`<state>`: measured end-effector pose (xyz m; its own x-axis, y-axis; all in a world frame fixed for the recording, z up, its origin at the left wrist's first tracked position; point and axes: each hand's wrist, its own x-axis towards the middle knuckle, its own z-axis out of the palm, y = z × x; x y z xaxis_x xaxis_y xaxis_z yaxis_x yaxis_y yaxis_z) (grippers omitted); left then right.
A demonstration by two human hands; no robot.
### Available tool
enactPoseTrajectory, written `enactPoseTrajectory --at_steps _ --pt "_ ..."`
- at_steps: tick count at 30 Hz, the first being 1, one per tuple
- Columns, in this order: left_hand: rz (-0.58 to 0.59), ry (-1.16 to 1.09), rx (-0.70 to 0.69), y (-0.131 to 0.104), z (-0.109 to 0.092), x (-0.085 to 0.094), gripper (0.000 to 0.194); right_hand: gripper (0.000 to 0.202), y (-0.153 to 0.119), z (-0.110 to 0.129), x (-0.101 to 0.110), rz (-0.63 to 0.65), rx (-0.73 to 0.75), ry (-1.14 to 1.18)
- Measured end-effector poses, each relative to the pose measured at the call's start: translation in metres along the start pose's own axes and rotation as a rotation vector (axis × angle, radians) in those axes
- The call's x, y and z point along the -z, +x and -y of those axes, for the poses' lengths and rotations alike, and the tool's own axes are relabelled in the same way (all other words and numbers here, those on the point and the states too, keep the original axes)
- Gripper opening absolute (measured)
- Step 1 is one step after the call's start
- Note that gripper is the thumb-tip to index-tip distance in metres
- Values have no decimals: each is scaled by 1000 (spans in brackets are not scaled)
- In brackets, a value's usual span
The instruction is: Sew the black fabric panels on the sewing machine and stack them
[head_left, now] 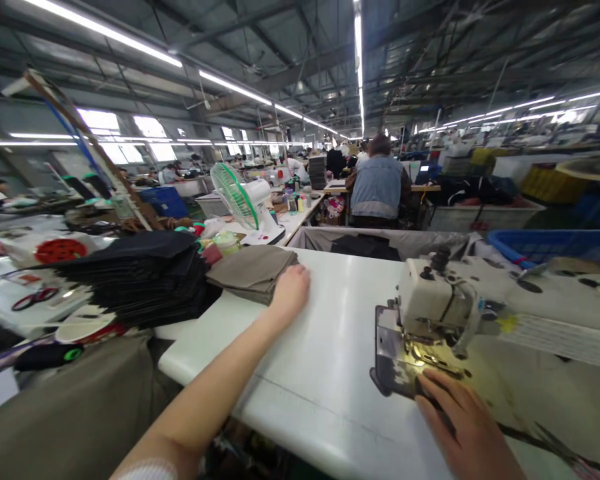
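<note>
My left hand [291, 292] is at the right edge of a stack of grey-brown fabric pieces [253, 270], its fingers curled together on the cloth edge; the fingertips are partly hidden. To the left rises a taller pile of black fabric pieces [150, 280]. My right hand [460, 417] lies open at the front of a white sewing machine [445, 287], fingers stretched out and a little apart. Its fingertips are beside the metal plate [393, 360] below the lit presser foot [425, 353]. I see no cloth under the foot.
A white table [340, 320] spans the middle. Behind it are a green-and-white fan [245, 200], a grey-lined bin [420, 245] with black cloth, and a blue basket [545, 243]. A person in a denim vest [377, 187] sits ahead. Grey-brown cloth [80, 407] hangs at lower left.
</note>
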<state>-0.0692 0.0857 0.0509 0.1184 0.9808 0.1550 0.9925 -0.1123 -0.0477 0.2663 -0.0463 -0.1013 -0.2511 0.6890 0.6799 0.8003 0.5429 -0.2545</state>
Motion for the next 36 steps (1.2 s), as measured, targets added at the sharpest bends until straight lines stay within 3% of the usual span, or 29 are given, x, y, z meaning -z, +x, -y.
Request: enactPoseTrajectory --at_steps 2,4,7,11,17,23,27,30,32,34,36 --pt "20 26 153 7 42 13 27 37 0 -1 0 -5 32 -30" --pt "84 22 221 12 76 18 27 39 0 -2 0 -12 54 -58" --pt "154 -10 220 14 105 13 31 40 0 -4 1 -13 88 -80" --pt "185 -99 203 15 119 7 28 39 1 -7 3 11 126 -116" --pt "200 -364 124 10 142 12 15 40 1 -7 5 18 145 -143" --pt "13 -536 159 3 143 4 28 40 7 -2 7 -28 161 -132" --pt "-207 -572 157 1 125 14 30 38 8 0 6 -31 103 -105" --pt "-258 -626 3 -17 81 16 24 33 14 16 12 -40 28 -75" --pt "-179 -697 -170 -42 37 8 22 29 22 38 20 -65 30 -40" --pt "-13 -825 -431 -75 -9 -4 22 38 32 65 30 -76 69 1" --pt "165 -887 -552 -110 -49 -15 19 56 41 89 39 41 177 78"
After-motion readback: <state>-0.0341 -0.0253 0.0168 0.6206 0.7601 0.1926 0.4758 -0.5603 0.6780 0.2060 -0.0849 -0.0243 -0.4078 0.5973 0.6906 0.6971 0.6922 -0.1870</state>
